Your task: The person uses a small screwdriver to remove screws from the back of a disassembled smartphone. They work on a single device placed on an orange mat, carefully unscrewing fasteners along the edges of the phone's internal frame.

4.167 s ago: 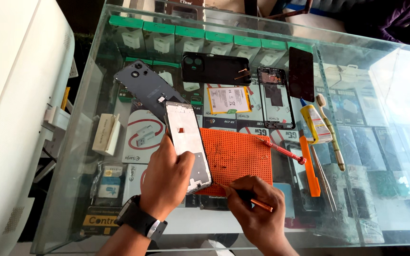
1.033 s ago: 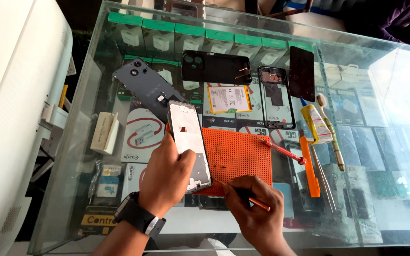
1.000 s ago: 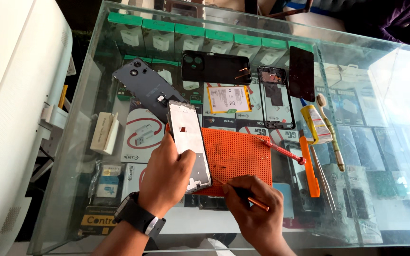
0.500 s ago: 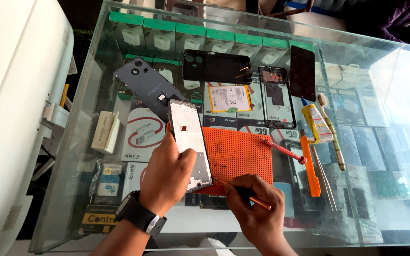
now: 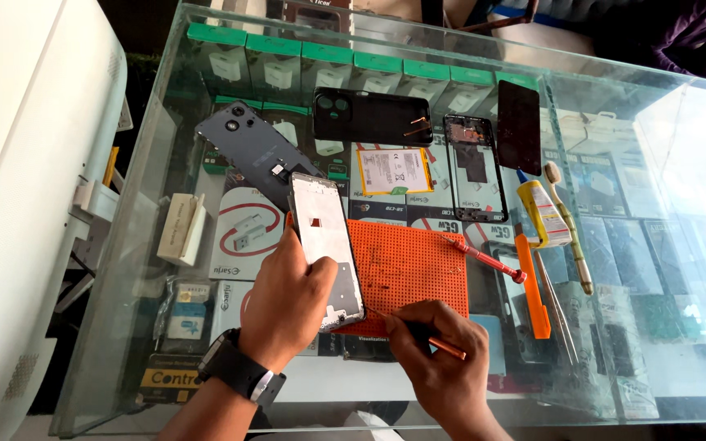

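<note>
- Your row of white boxes with green tops point(image 5: 288, 61) sits under the glass, upper middle.
- White box with red ring point(image 5: 243, 220), centre left, just left of your hand.
- Black-yellow label point(image 5: 169, 380), lower left.
- Dark screen panel point(image 5: 519, 114), upper right of centre.

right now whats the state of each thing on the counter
left hand: grip shut on phone frame
phone frame: opened, propped at a tilt on the orange mat
right hand: grip shut on screwdriver
screwdriver: tip at the frame's lower edge
orange mat: flat on the glass
grey back cover: off, lying flat
battery: out, lying loose
glue tube: lying down
</note>
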